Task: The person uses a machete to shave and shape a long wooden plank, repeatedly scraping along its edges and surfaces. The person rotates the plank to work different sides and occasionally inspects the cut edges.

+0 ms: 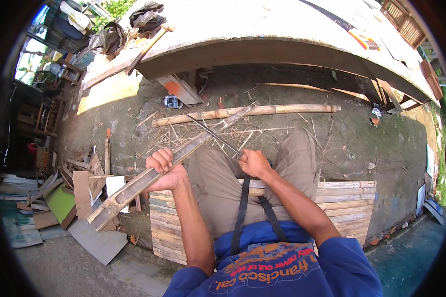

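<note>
The person's left hand [166, 171] is wrapped around a split bamboo piece [188, 149], with fingers curled over its far-left edge. The bamboo slants from near left to far right, sticking out past both sides of the fist. The right hand [254, 163] is closed on the handle of a knife [222, 140]. Its thin blade points far left, crossing the bamboo beyond the left fingers.

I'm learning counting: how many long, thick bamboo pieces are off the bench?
2: a split piece in the left hand, a pole on the ground. More may be hidden.
</note>
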Demonstrator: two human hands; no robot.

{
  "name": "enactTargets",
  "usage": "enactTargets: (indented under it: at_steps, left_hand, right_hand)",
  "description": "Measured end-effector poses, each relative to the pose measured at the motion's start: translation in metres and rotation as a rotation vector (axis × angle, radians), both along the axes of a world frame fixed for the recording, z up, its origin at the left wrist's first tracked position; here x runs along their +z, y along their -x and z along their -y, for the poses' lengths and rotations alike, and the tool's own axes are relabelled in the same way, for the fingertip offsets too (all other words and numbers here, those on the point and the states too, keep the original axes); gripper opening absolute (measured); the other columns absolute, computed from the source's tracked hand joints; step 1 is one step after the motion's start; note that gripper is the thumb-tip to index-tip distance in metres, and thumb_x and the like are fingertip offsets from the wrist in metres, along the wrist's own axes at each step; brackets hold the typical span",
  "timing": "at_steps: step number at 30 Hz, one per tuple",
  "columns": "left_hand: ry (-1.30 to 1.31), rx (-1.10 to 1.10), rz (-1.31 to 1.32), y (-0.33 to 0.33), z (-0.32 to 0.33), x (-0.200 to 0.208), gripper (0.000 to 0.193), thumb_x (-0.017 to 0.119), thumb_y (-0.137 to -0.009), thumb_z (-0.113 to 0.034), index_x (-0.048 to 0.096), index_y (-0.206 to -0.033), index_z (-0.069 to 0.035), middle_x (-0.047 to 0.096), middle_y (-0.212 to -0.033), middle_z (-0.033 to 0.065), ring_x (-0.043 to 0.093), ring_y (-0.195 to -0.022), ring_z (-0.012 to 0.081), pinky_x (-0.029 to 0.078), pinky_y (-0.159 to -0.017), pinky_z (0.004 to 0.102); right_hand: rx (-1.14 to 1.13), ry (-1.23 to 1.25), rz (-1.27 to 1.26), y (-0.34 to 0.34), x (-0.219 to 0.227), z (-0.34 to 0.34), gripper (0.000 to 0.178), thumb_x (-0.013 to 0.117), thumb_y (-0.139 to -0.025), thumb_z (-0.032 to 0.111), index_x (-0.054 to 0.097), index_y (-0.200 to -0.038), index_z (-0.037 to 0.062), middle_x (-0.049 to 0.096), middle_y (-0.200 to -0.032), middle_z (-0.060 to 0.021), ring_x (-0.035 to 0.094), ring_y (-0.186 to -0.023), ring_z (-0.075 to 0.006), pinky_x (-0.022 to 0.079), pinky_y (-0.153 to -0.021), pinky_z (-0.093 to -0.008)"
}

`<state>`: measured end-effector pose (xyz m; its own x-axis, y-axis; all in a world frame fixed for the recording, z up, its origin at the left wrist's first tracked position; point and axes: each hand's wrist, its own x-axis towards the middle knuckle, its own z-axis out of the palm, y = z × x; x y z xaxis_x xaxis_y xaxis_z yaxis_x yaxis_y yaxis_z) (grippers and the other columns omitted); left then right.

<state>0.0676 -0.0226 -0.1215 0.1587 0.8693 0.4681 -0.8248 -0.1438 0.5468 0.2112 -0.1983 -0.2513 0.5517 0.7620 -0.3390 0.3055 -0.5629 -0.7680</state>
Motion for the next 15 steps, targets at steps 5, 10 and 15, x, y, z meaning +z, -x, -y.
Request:
enactTargets:
  at_steps: [5,10,15]
  left_hand:
    - [0.038,-0.116,0.06,0.008,0.011,0.104,0.067,0.037,-0.093,-0.075,0.034,-0.059,-0.017,0.032,-0.05,-0.0021,0.029,-0.049,0.0103,0.025,-0.051,0.0262]
    - [0.009,-0.305,-0.013,0.028,-0.009,0.162,0.061,0.035,-0.1,-0.065,0.036,-0.062,-0.017,0.035,-0.052,-0.0025,0.029,-0.049,0.0095,0.026,-0.051,0.0265]
    - [0.008,-0.233,-0.177,-0.003,-0.013,0.081,0.065,0.029,-0.104,-0.063,0.035,-0.06,-0.015,0.034,-0.05,-0.0004,0.027,-0.047,0.0102,0.024,-0.048,0.0259]
  right_hand:
    - [-0.089,-0.193,0.008,0.026,0.055,0.007,0.024,0.066,-0.081,0.017,0.062,-0.094,-0.0027,0.07,-0.081,-0.0226,0.068,-0.084,-0.0451,0.054,-0.079,-0.0499]
    - [-0.184,-0.345,-0.049,0.051,0.058,0.013,0.038,0.068,-0.08,0.014,0.063,-0.112,-0.0048,0.067,-0.072,-0.022,0.068,-0.076,-0.0425,0.054,-0.072,-0.0456]
    - [-0.134,-0.171,-0.085,0.047,0.033,0.007,0.038,0.064,-0.082,0.017,0.064,-0.114,-0.0034,0.07,-0.082,-0.025,0.067,-0.085,-0.0466,0.054,-0.081,-0.0494]
